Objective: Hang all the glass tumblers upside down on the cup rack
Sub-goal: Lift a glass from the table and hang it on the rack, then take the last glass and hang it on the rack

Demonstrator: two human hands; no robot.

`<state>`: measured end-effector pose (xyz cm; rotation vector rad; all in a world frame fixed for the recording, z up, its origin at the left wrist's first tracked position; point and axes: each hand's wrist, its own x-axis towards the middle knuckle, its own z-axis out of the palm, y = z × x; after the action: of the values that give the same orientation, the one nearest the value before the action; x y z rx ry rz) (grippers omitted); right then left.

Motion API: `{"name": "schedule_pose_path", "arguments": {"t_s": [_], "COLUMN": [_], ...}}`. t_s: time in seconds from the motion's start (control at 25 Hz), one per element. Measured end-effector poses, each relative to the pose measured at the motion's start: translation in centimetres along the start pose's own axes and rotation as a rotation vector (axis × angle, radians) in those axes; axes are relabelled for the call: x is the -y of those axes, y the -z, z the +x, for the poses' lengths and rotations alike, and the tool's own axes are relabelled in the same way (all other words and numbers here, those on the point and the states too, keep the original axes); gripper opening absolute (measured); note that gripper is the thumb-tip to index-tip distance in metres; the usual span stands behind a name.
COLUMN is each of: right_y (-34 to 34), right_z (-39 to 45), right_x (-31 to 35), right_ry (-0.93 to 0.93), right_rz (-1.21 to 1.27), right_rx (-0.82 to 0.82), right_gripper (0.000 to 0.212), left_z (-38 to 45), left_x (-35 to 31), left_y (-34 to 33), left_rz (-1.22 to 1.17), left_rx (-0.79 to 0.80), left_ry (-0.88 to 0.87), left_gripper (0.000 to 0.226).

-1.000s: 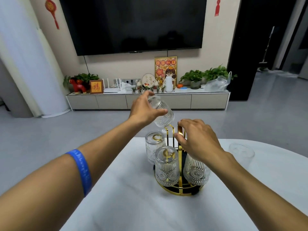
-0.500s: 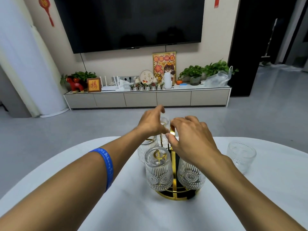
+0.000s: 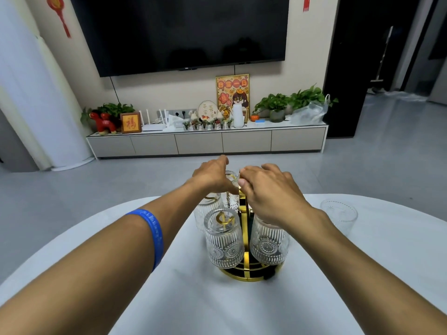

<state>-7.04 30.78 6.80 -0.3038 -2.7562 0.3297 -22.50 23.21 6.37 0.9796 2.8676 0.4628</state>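
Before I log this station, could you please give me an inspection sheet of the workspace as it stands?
Surface: white table, bare around the rack.
Job's things: gold cup rack carries three inverted tumblers; a fourth tumbler is held at the far side; one upright tumbler stands apart on the right.
Clutter: nothing seen.
Grippers: left hand grips the fourth tumbler; right hand rests on the rack top.
Cables: nothing seen on the table.
Surroundings: wall television, low cabinet with plants and ornaments.
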Motion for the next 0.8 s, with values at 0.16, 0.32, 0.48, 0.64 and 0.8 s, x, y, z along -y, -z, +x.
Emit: {"name": "schedule_pose_path", "arguments": {"t_s": [0.16, 0.32, 0.48, 0.64, 0.8], "right_y": [-0.5, -2.1, -3.9, -5.1, -7.2], "right_z": [-3.8, -8.7, -10.3, -8.4, -7.1], "right_x": [-2.9, -9.4, -13.2, -16.7, -19.5], "right_ry": [-0.065, -0.512, -0.79, -0.927, -0.91], "right_rz": [0.244, 0.376, 0.477, 0.837, 0.896], "right_rx": [-0.222, -0.435, -0.332, -0.331, -0.215], "right_gripper": [0.041, 0.037, 0.066, 0.101, 0.095], "left_z": [-4.2, -8.3, -8.4, -7.0, -5.7], "left_x": [0.8, -0.2, -0.9, 0.4, 1.3], "left_y": [1.9, 2.4, 1.7, 1.5, 1.8], "left_rz": [-0.25, -0.347, -0.453, -0.368, -0.311], "left_rx": [-0.198, -0.186, -0.057, -0.109, -0.037], "left_ry": [-0.093, -0.467, -0.486, -0.461, -0.505], "left_gripper": [0.05, 0.029, 0.03, 0.035, 0.042]}}
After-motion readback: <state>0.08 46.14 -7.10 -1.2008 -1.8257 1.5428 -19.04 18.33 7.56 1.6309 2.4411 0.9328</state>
